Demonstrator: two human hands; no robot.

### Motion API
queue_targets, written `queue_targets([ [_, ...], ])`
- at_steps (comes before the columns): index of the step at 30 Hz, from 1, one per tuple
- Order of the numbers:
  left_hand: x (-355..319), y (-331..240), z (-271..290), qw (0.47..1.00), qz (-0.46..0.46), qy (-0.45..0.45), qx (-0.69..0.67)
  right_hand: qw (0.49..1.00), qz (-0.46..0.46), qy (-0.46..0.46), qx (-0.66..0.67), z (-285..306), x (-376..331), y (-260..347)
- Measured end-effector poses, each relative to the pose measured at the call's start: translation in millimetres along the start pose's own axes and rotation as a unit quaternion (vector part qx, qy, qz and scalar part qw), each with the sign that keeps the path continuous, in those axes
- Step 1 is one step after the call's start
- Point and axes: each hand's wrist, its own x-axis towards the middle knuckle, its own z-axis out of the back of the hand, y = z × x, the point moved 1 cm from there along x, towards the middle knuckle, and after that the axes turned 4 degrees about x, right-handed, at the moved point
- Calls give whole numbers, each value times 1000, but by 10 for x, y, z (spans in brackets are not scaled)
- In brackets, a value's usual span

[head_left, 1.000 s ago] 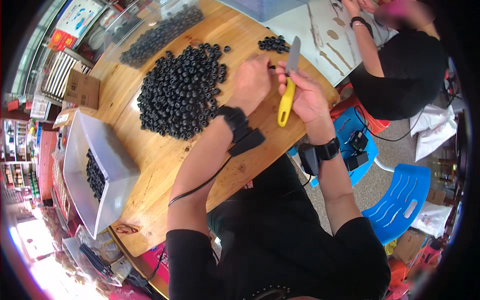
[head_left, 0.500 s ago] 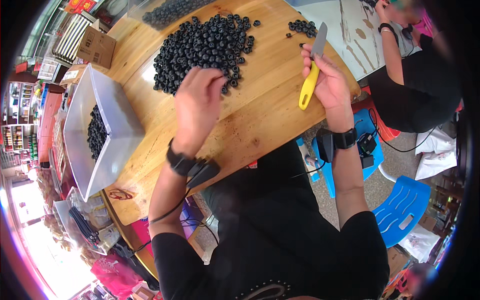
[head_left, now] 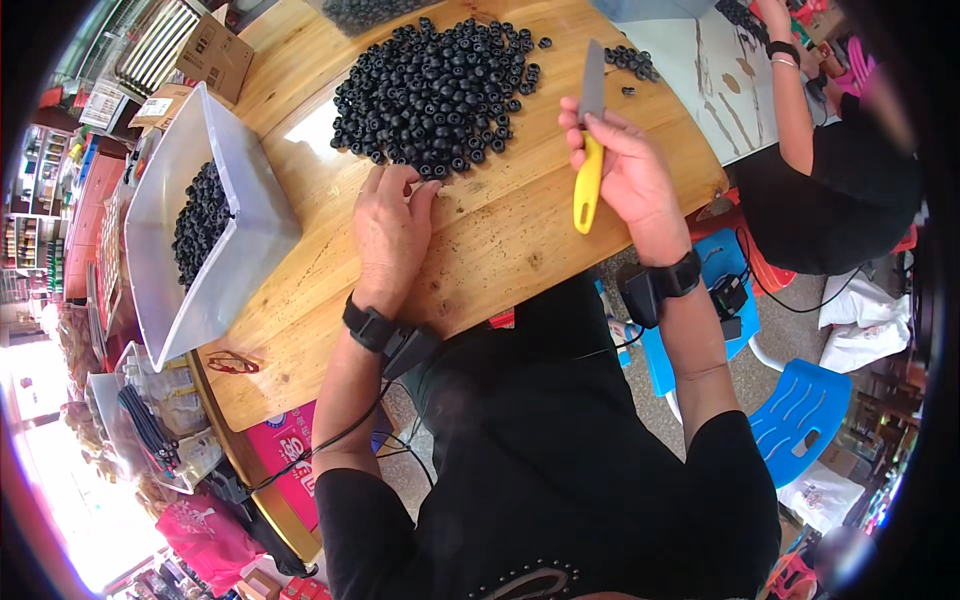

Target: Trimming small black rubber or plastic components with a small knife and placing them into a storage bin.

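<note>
My right hand (head_left: 622,170) grips a knife with a yellow handle (head_left: 588,185), its grey blade pointing up and away over the round wooden table (head_left: 500,260). My left hand (head_left: 392,225) lies on the table with fingers together, its tips at the near edge of a large pile of small black round pieces (head_left: 440,95). Whether those fingers pinch a piece is hidden. A smaller cluster of the same black pieces (head_left: 630,60) lies beyond the blade tip.
A translucent white tub (head_left: 240,240) holding more black pieces stands on the table's left. Cardboard boxes (head_left: 215,55) sit at the far left. Another person in black (head_left: 830,170) works at a white surface on the right. A blue plastic stool (head_left: 800,420) stands lower right.
My left hand has pulled back from the knife to the near edge of the big pile. My right hand keeps the knife, blade still raised. The view has shifted down the table.
</note>
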Motion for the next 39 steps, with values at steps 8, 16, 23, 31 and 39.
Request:
queue_targets([
  [8, 30, 109, -77, 1000, 8, -2, 14, 999, -13, 1, -36, -194, 88, -139],
  [16, 89, 119, -143, 1000, -12, 0, -1, 999, -26, 15, -46, -263, 154, -229],
  [23, 74, 200, -46, 965, 115, 36, -234, 993, -19, 20, -111, -531, 101, -243],
  [31, 94, 207, 125, 707, 214, 61, -671, 941, 44, 102, -320, -979, 231, -556],
  [39, 99, 199, 143, 646, 210, 51, -732, 922, 85, 135, -353, -1203, 471, -759],
])
